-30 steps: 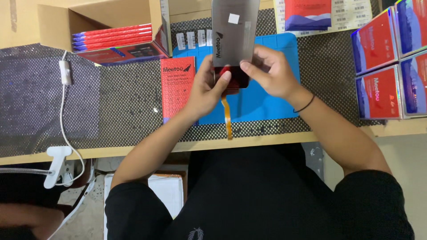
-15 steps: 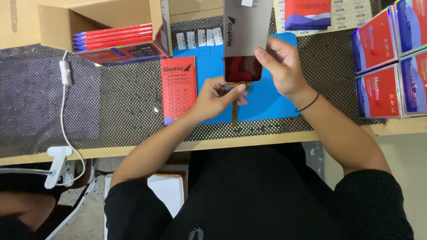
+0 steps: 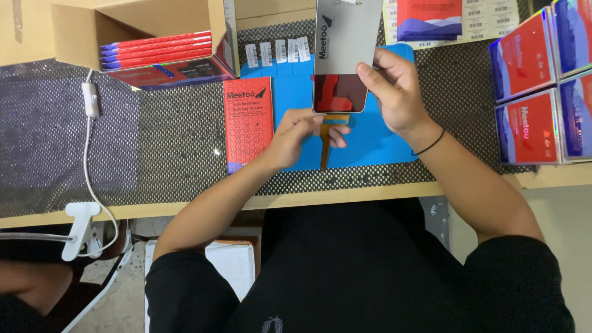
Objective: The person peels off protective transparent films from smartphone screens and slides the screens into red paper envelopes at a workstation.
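1. I see the phone screen panel (image 3: pixel 341 58), its grey film half peeled, held above the blue mat (image 3: pixel 376 139).
2. The mat lies on a black mesh-covered bench (image 3: pixel 179 148); a red booklet (image 3: pixel 248 120) lies left.
3. My right hand (image 3: pixel 394 92) grips the panel's right edge; my left hand (image 3: pixel 302 132) pinches its orange ribbon cable (image 3: pixel 325 145).

Screen panel (image 3: pixel 340 61): upright between the hands — grey film above, dark glossy glass below, pinched by the right hand (image 3: pixel 394 92).
Flat red box (image 3: pixel 248 120): just beside the left hand (image 3: pixel 299 132).
Red-and-blue boxes (image 3: pixel 530 86): well right of the right hand.
Open carton (image 3: pixel 154 43): far left — red packs stacked inside.
White label strips (image 3: pixel 277 52): above the left hand.
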